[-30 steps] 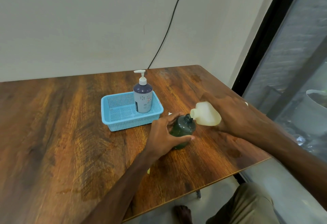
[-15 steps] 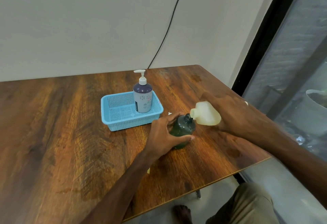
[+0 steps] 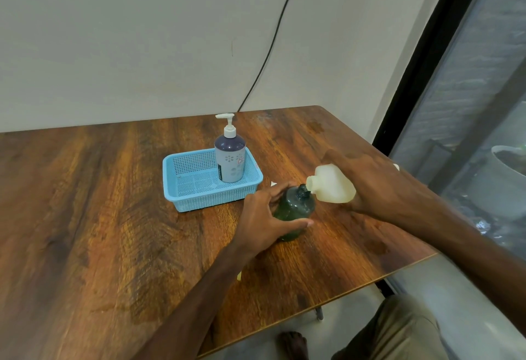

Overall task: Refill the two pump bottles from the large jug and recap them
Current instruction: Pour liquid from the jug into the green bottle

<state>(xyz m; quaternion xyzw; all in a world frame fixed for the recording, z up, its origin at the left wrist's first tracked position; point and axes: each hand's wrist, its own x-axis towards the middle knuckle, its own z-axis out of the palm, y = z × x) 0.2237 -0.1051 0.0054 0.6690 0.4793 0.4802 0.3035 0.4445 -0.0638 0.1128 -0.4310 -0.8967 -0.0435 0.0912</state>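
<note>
Spout-to-neck alignment is what the pour turns on. The pale jug (image 3: 333,186) lies tipped nearly on its side, with its long axis running right to left and its open mouth right at the uncapped neck of the dark green bottle (image 3: 296,208). Whether the two touch, I cannot tell. The bottle stands upright on the worktop (image 3: 85,217), just right of the blue basket (image 3: 182,186).

The left hand (image 3: 262,217) wraps the bottle's body from the left, fingers curled behind and thumb across the near side. The right hand (image 3: 378,186) is clamped over the jug's body from above, forearm reaching in from the right. The hands are apart, one on each vessel.

No stream is visible, so raising the jug's base further looks like the next need, with spillage the risk. The purple pump bottle (image 3: 230,160) stands in the basket with its pump on, well apart from both hands.
</note>
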